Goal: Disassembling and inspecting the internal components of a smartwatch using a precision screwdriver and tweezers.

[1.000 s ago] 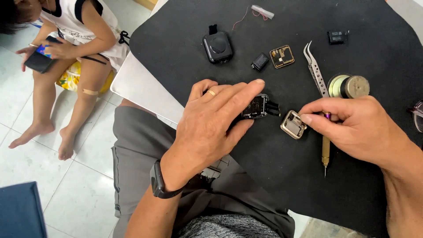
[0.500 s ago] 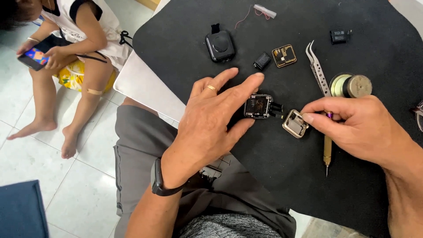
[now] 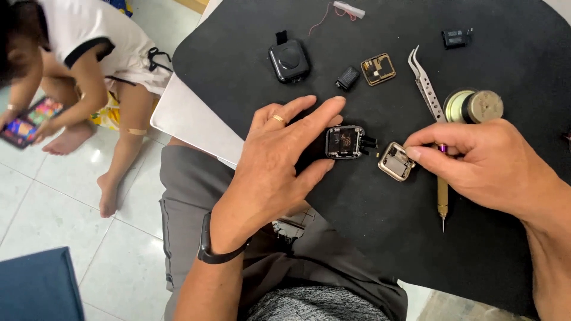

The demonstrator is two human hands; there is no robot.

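Matt black mat [image 3: 488,238], shiny metal tweezers [image 3: 423,83]

Soft, even daylight fills the scene, bright on the pale floor tiles [image 3: 53,196] and flat on the black mat [image 3: 505,65], with only faint shadows under the hands. Focus is sharp at centre; edges bend slightly from wide-angle distortion.

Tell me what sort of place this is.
Probably a home repair bench: a black work mat with tweezers, a small screwdriver and an opened watch case, beside a tiled floor where another person sits.
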